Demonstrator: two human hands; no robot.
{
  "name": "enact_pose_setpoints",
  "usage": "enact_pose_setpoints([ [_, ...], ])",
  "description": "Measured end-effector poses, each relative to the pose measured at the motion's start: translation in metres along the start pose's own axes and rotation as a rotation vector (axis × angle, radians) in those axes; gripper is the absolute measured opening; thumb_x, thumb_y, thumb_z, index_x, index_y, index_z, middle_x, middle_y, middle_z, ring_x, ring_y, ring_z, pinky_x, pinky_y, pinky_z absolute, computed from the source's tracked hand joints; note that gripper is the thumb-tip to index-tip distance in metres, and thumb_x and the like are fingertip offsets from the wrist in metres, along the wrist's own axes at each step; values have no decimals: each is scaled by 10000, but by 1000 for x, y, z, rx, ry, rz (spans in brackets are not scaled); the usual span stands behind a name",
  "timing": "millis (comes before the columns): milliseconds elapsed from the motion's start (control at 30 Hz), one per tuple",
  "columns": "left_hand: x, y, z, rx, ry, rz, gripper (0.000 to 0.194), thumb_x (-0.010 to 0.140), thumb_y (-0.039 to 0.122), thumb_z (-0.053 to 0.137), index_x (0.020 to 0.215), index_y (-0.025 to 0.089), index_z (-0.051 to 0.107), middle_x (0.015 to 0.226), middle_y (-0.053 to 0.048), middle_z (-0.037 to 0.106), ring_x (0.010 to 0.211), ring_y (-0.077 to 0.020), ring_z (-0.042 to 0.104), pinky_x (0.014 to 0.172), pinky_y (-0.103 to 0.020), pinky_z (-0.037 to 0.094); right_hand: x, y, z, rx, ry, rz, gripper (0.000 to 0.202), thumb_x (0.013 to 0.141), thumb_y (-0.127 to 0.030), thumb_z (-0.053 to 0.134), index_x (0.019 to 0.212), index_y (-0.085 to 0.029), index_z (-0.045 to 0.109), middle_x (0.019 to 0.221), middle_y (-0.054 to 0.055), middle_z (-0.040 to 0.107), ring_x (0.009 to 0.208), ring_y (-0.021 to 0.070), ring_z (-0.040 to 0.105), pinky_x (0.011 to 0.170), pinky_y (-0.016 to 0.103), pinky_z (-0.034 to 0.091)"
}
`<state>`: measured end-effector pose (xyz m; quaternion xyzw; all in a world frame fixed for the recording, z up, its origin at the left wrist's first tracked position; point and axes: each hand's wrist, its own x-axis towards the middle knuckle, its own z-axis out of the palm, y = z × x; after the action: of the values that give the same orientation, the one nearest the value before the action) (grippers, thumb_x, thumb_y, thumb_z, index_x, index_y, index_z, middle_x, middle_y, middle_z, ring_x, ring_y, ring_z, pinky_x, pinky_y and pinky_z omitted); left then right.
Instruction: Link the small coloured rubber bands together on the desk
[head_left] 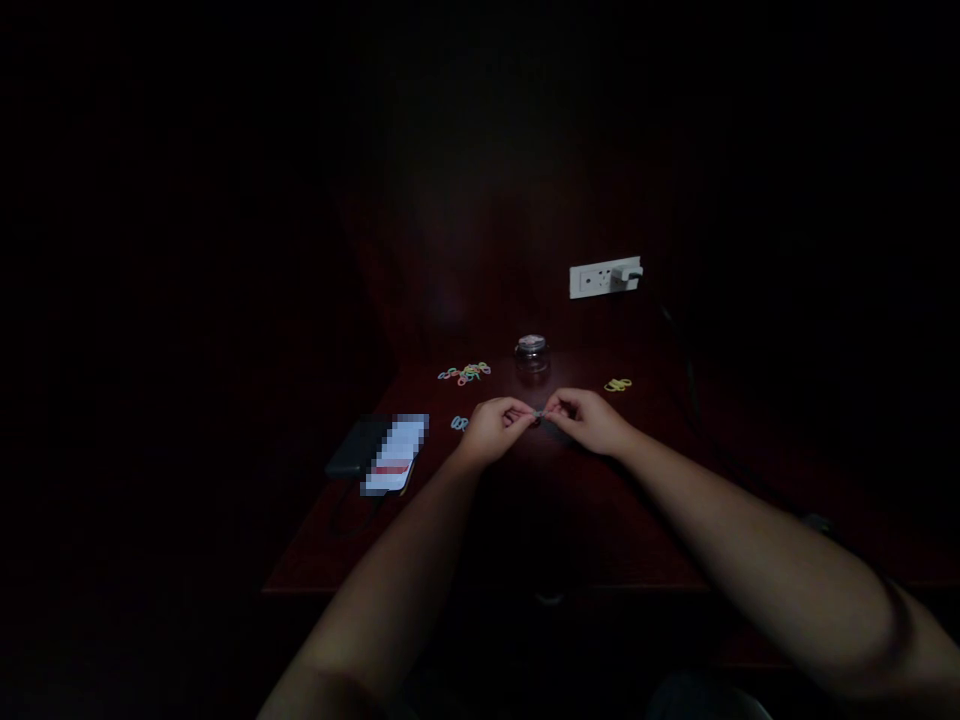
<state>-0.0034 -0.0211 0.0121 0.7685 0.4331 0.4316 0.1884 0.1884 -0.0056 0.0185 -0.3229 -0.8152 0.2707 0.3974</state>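
Head view: dim wall [480, 240], socket plate [594, 281] right of centre
Table [585, 520]: dark red, lower middle
Left hand [491, 432]: pinched on small grey piece [538, 413], just below frame centre
Right hand [594, 421]: pinching its right side

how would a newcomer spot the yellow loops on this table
Find the white wall socket, then drop to the dark red table below. Just beyond the right hand lies a small bunch of yellow loops. All are yellow, unlike the multicoloured pile left of the jar or the pale blue loops beside the left hand.
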Motion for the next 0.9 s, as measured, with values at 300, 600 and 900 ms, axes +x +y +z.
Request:
enact_pose_setpoints([
  [300, 0, -4, 2, -30, -7, -21, 237, 722, 308, 655, 869, 122, 664, 779, -61, 673, 676, -111, 592, 590, -204, 466, 1, 8, 1, 31, 3, -18, 206, 768, -341, 567, 785, -137, 594, 628, 3, 520, 564, 101, 449, 516, 220, 367],
  [600, -1, -1, 1, -46, -31, -29, 239, 751, 332, 628, 858, 124, 677, 782, -64, 682, 656, -113, 600, 604, -217, 479, 0, 4, 0, -1, -1, -23, 205, 777, -340, 561, 767, -141, 607, 629, 8, 532, 575, 108, 460, 519, 222, 368],
  [900, 0, -1, 2, -60, -48, -19, 213, 745, 301, 631, 855, 123, 667, 784, -61, 676, 666, -114, 594, 609, -220, 480, 0, 4, -1, 0, -6, -28, 231, 773, -365, 564, 763, -140, 618, 613, 6, 523, 565, 110, 447, 513, 227, 354],
])
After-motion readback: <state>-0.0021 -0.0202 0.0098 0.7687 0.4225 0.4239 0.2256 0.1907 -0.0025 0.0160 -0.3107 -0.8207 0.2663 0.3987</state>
